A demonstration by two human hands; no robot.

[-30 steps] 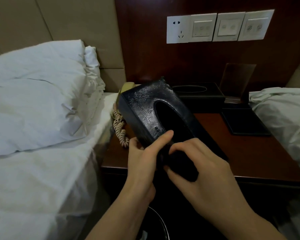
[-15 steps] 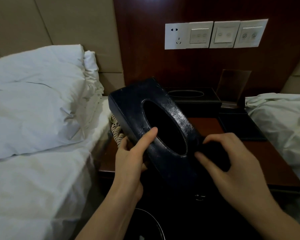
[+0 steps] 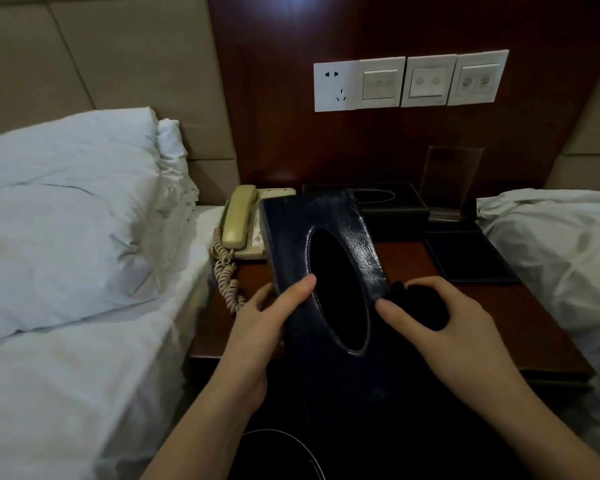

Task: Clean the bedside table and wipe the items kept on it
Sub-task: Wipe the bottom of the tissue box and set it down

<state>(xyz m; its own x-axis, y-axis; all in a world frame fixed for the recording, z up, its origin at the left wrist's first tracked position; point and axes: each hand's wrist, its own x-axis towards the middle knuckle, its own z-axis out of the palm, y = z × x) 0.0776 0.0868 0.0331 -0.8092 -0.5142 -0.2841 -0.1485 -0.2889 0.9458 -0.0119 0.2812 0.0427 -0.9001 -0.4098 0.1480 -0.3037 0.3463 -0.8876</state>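
A dark leather tissue box cover point(image 3: 291, 230) with an oval slot is held tilted above the front of the red-brown bedside table point(image 3: 520, 323). My left hand point(image 3: 257, 327) grips its left edge, thumb lying on the top face beside the slot. My right hand point(image 3: 444, 327) holds a bunched dark cloth point(image 3: 420, 303) against the cover's right side. A beige corded telephone point(image 3: 239, 223) sits at the table's back left, its coiled cord hanging over the left edge.
A second dark tissue box point(image 3: 392, 202) stands at the back by the wall, with a clear acrylic stand point(image 3: 451, 174) and a flat black tray point(image 3: 468, 258) to its right. White bedding flanks the table on both sides. A dark round bin rim point(image 3: 291, 441) sits below.
The cover has swung so its length now points away from me, uncovering the telephone. My right hand with the cloth slid from the near end to the cover's right side.
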